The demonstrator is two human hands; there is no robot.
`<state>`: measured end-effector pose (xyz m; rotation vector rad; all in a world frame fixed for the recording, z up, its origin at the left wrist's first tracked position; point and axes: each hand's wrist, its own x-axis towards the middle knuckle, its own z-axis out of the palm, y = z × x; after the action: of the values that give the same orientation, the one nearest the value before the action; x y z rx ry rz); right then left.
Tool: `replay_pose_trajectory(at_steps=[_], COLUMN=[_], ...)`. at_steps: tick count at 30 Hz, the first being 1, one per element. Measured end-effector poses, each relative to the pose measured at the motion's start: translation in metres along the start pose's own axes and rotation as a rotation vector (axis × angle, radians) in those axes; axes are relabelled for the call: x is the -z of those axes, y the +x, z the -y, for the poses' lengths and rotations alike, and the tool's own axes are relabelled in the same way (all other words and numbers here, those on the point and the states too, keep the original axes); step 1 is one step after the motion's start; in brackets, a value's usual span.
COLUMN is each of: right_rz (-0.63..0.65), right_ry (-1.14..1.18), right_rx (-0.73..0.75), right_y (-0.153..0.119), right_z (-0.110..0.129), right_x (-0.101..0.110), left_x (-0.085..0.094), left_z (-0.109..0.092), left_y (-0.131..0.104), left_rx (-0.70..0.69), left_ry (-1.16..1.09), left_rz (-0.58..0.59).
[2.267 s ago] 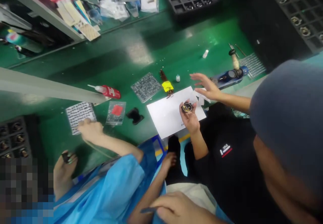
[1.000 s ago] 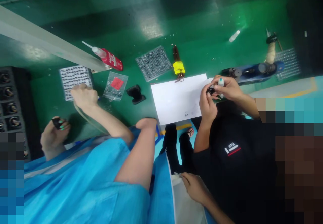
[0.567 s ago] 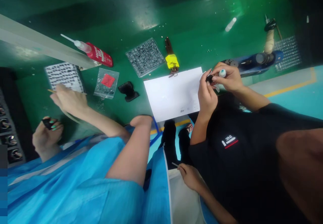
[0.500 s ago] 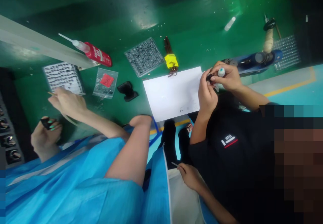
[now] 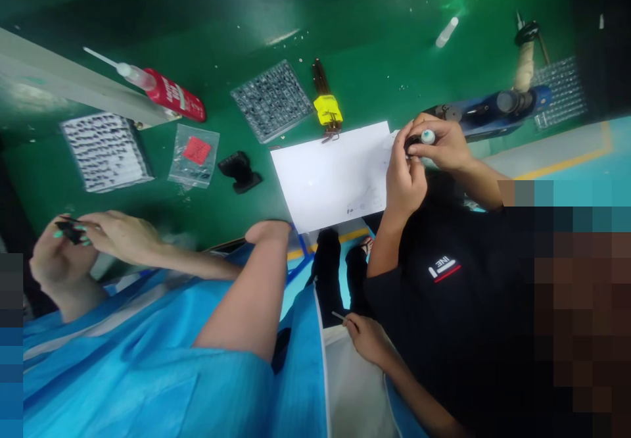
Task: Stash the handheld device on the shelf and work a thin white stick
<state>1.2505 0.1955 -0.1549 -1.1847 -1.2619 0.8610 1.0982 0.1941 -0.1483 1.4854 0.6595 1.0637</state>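
Observation:
At the far left of the green bench, my left hand grips a small black part between its fingertips. Green spots show at the fingertips. My right hand meets it from the right, its thumb and fingers pinched against the part. A thin dark tip lies across the part; the tweezers held by this hand are otherwise hidden. Behind the hands lies a white tray with rows of small dark pieces. To its right are a clear zip bag with a red label and a black moulded part.
A red squeeze bottle stands behind the bag. Further right lie a clear parts tray, hex keys in a yellow holder and white paper. A co-worker's hands hold a dark part near a blue tool.
My right hand has moved left and down from the white tray to the black part in my left hand. The view has shifted slightly. The co-worker's hands hold nearly still.

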Motion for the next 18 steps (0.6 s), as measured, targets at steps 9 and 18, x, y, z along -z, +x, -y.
replay_pose_trajectory(at_steps=[9,18], right_rz=[0.0,0.082], right_ry=[0.046,0.074], right_rx=[-0.075,-0.043], right_y=[-0.003,-0.008], right_z=[-0.004,0.01], right_x=[-0.001,-0.003], left_x=[0.006,0.013], left_z=[-0.019,0.007], left_y=[-0.006,-0.011], left_rx=[0.062,0.253], left_ry=[-0.083,-0.458], left_rz=[0.091,-0.171])
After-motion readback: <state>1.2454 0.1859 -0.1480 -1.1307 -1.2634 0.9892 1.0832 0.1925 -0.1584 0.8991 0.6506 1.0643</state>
